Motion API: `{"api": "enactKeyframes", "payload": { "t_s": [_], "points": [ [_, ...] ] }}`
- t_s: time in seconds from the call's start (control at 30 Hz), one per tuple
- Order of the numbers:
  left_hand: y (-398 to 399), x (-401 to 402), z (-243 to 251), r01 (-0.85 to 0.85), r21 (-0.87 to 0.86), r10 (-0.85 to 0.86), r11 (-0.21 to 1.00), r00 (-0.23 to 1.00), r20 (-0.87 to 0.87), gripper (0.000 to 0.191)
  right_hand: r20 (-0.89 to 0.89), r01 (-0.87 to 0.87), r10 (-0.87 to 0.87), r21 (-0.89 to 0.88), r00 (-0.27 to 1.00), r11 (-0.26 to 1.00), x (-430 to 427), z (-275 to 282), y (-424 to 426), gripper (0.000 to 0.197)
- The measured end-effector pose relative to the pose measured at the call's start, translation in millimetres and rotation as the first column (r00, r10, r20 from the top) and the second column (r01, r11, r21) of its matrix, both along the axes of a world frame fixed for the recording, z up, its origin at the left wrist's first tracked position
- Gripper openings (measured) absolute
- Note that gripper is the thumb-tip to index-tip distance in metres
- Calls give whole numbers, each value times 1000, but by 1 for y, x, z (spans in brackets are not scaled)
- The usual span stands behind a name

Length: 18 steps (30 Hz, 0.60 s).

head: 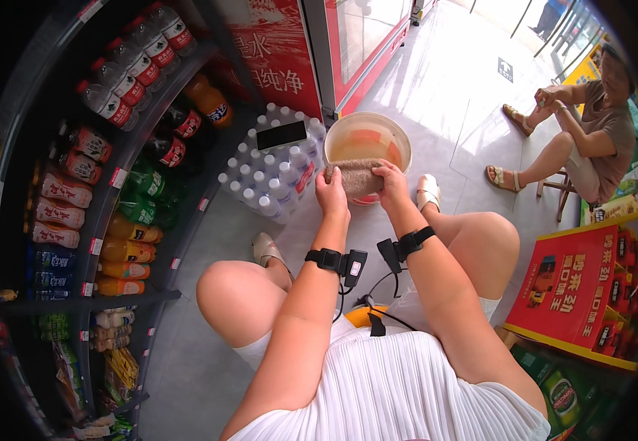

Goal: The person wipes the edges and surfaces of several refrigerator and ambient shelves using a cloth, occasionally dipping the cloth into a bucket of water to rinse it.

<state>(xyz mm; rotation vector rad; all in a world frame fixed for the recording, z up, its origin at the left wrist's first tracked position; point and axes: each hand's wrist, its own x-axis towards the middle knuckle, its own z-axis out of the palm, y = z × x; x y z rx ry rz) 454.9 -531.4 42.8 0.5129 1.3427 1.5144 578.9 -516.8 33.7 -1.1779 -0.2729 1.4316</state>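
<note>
Both of my hands hold a folded brown cloth [356, 177] stretched between them. My left hand [333, 193] grips its left end, with the thumb on top. At the right end, my right hand [392, 182] pinches the fabric between thumb and fingers. Just beyond and partly beneath the cloth stands a white plastic bucket [338, 129], with liquid and an orange-red patch visible inside. The cloth and my hands hide the bucket's near rim.
Left of the bucket, a pack of capped water bottles [258, 175] carries a smartphone [282, 135]. Drink shelves [131, 171] line the left. A person [600, 127] sits on a stool at right, behind a red display box [564, 292]. A glass-door fridge [346, 60] stands ahead.
</note>
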Motion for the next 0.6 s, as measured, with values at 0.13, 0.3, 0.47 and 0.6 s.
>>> {"api": "enactKeyframes", "payload": {
  "t_s": [0.13, 0.3, 0.47, 0.6],
  "points": [
    [59, 18, -10, 39, -6, -38, 999, 996, 86, 42, 119, -65, 49, 131, 992, 989, 27, -13, 57, 47],
    [97, 37, -19, 91, -89, -84, 992, 993, 81, 51, 674, -197, 158, -19, 722, 980, 75, -64, 117, 49],
    [149, 40, -46, 74, -140, -56, 987, 990, 131, 48, 624, -388, 368, -111, 689, 915, 82, -52, 179, 35],
    [169, 57, -38, 95, -183, -70, 979, 987, 142, 46, 616, -491, 439, -96, 655, 866, 96, -48, 205, 33]
  ]
}}
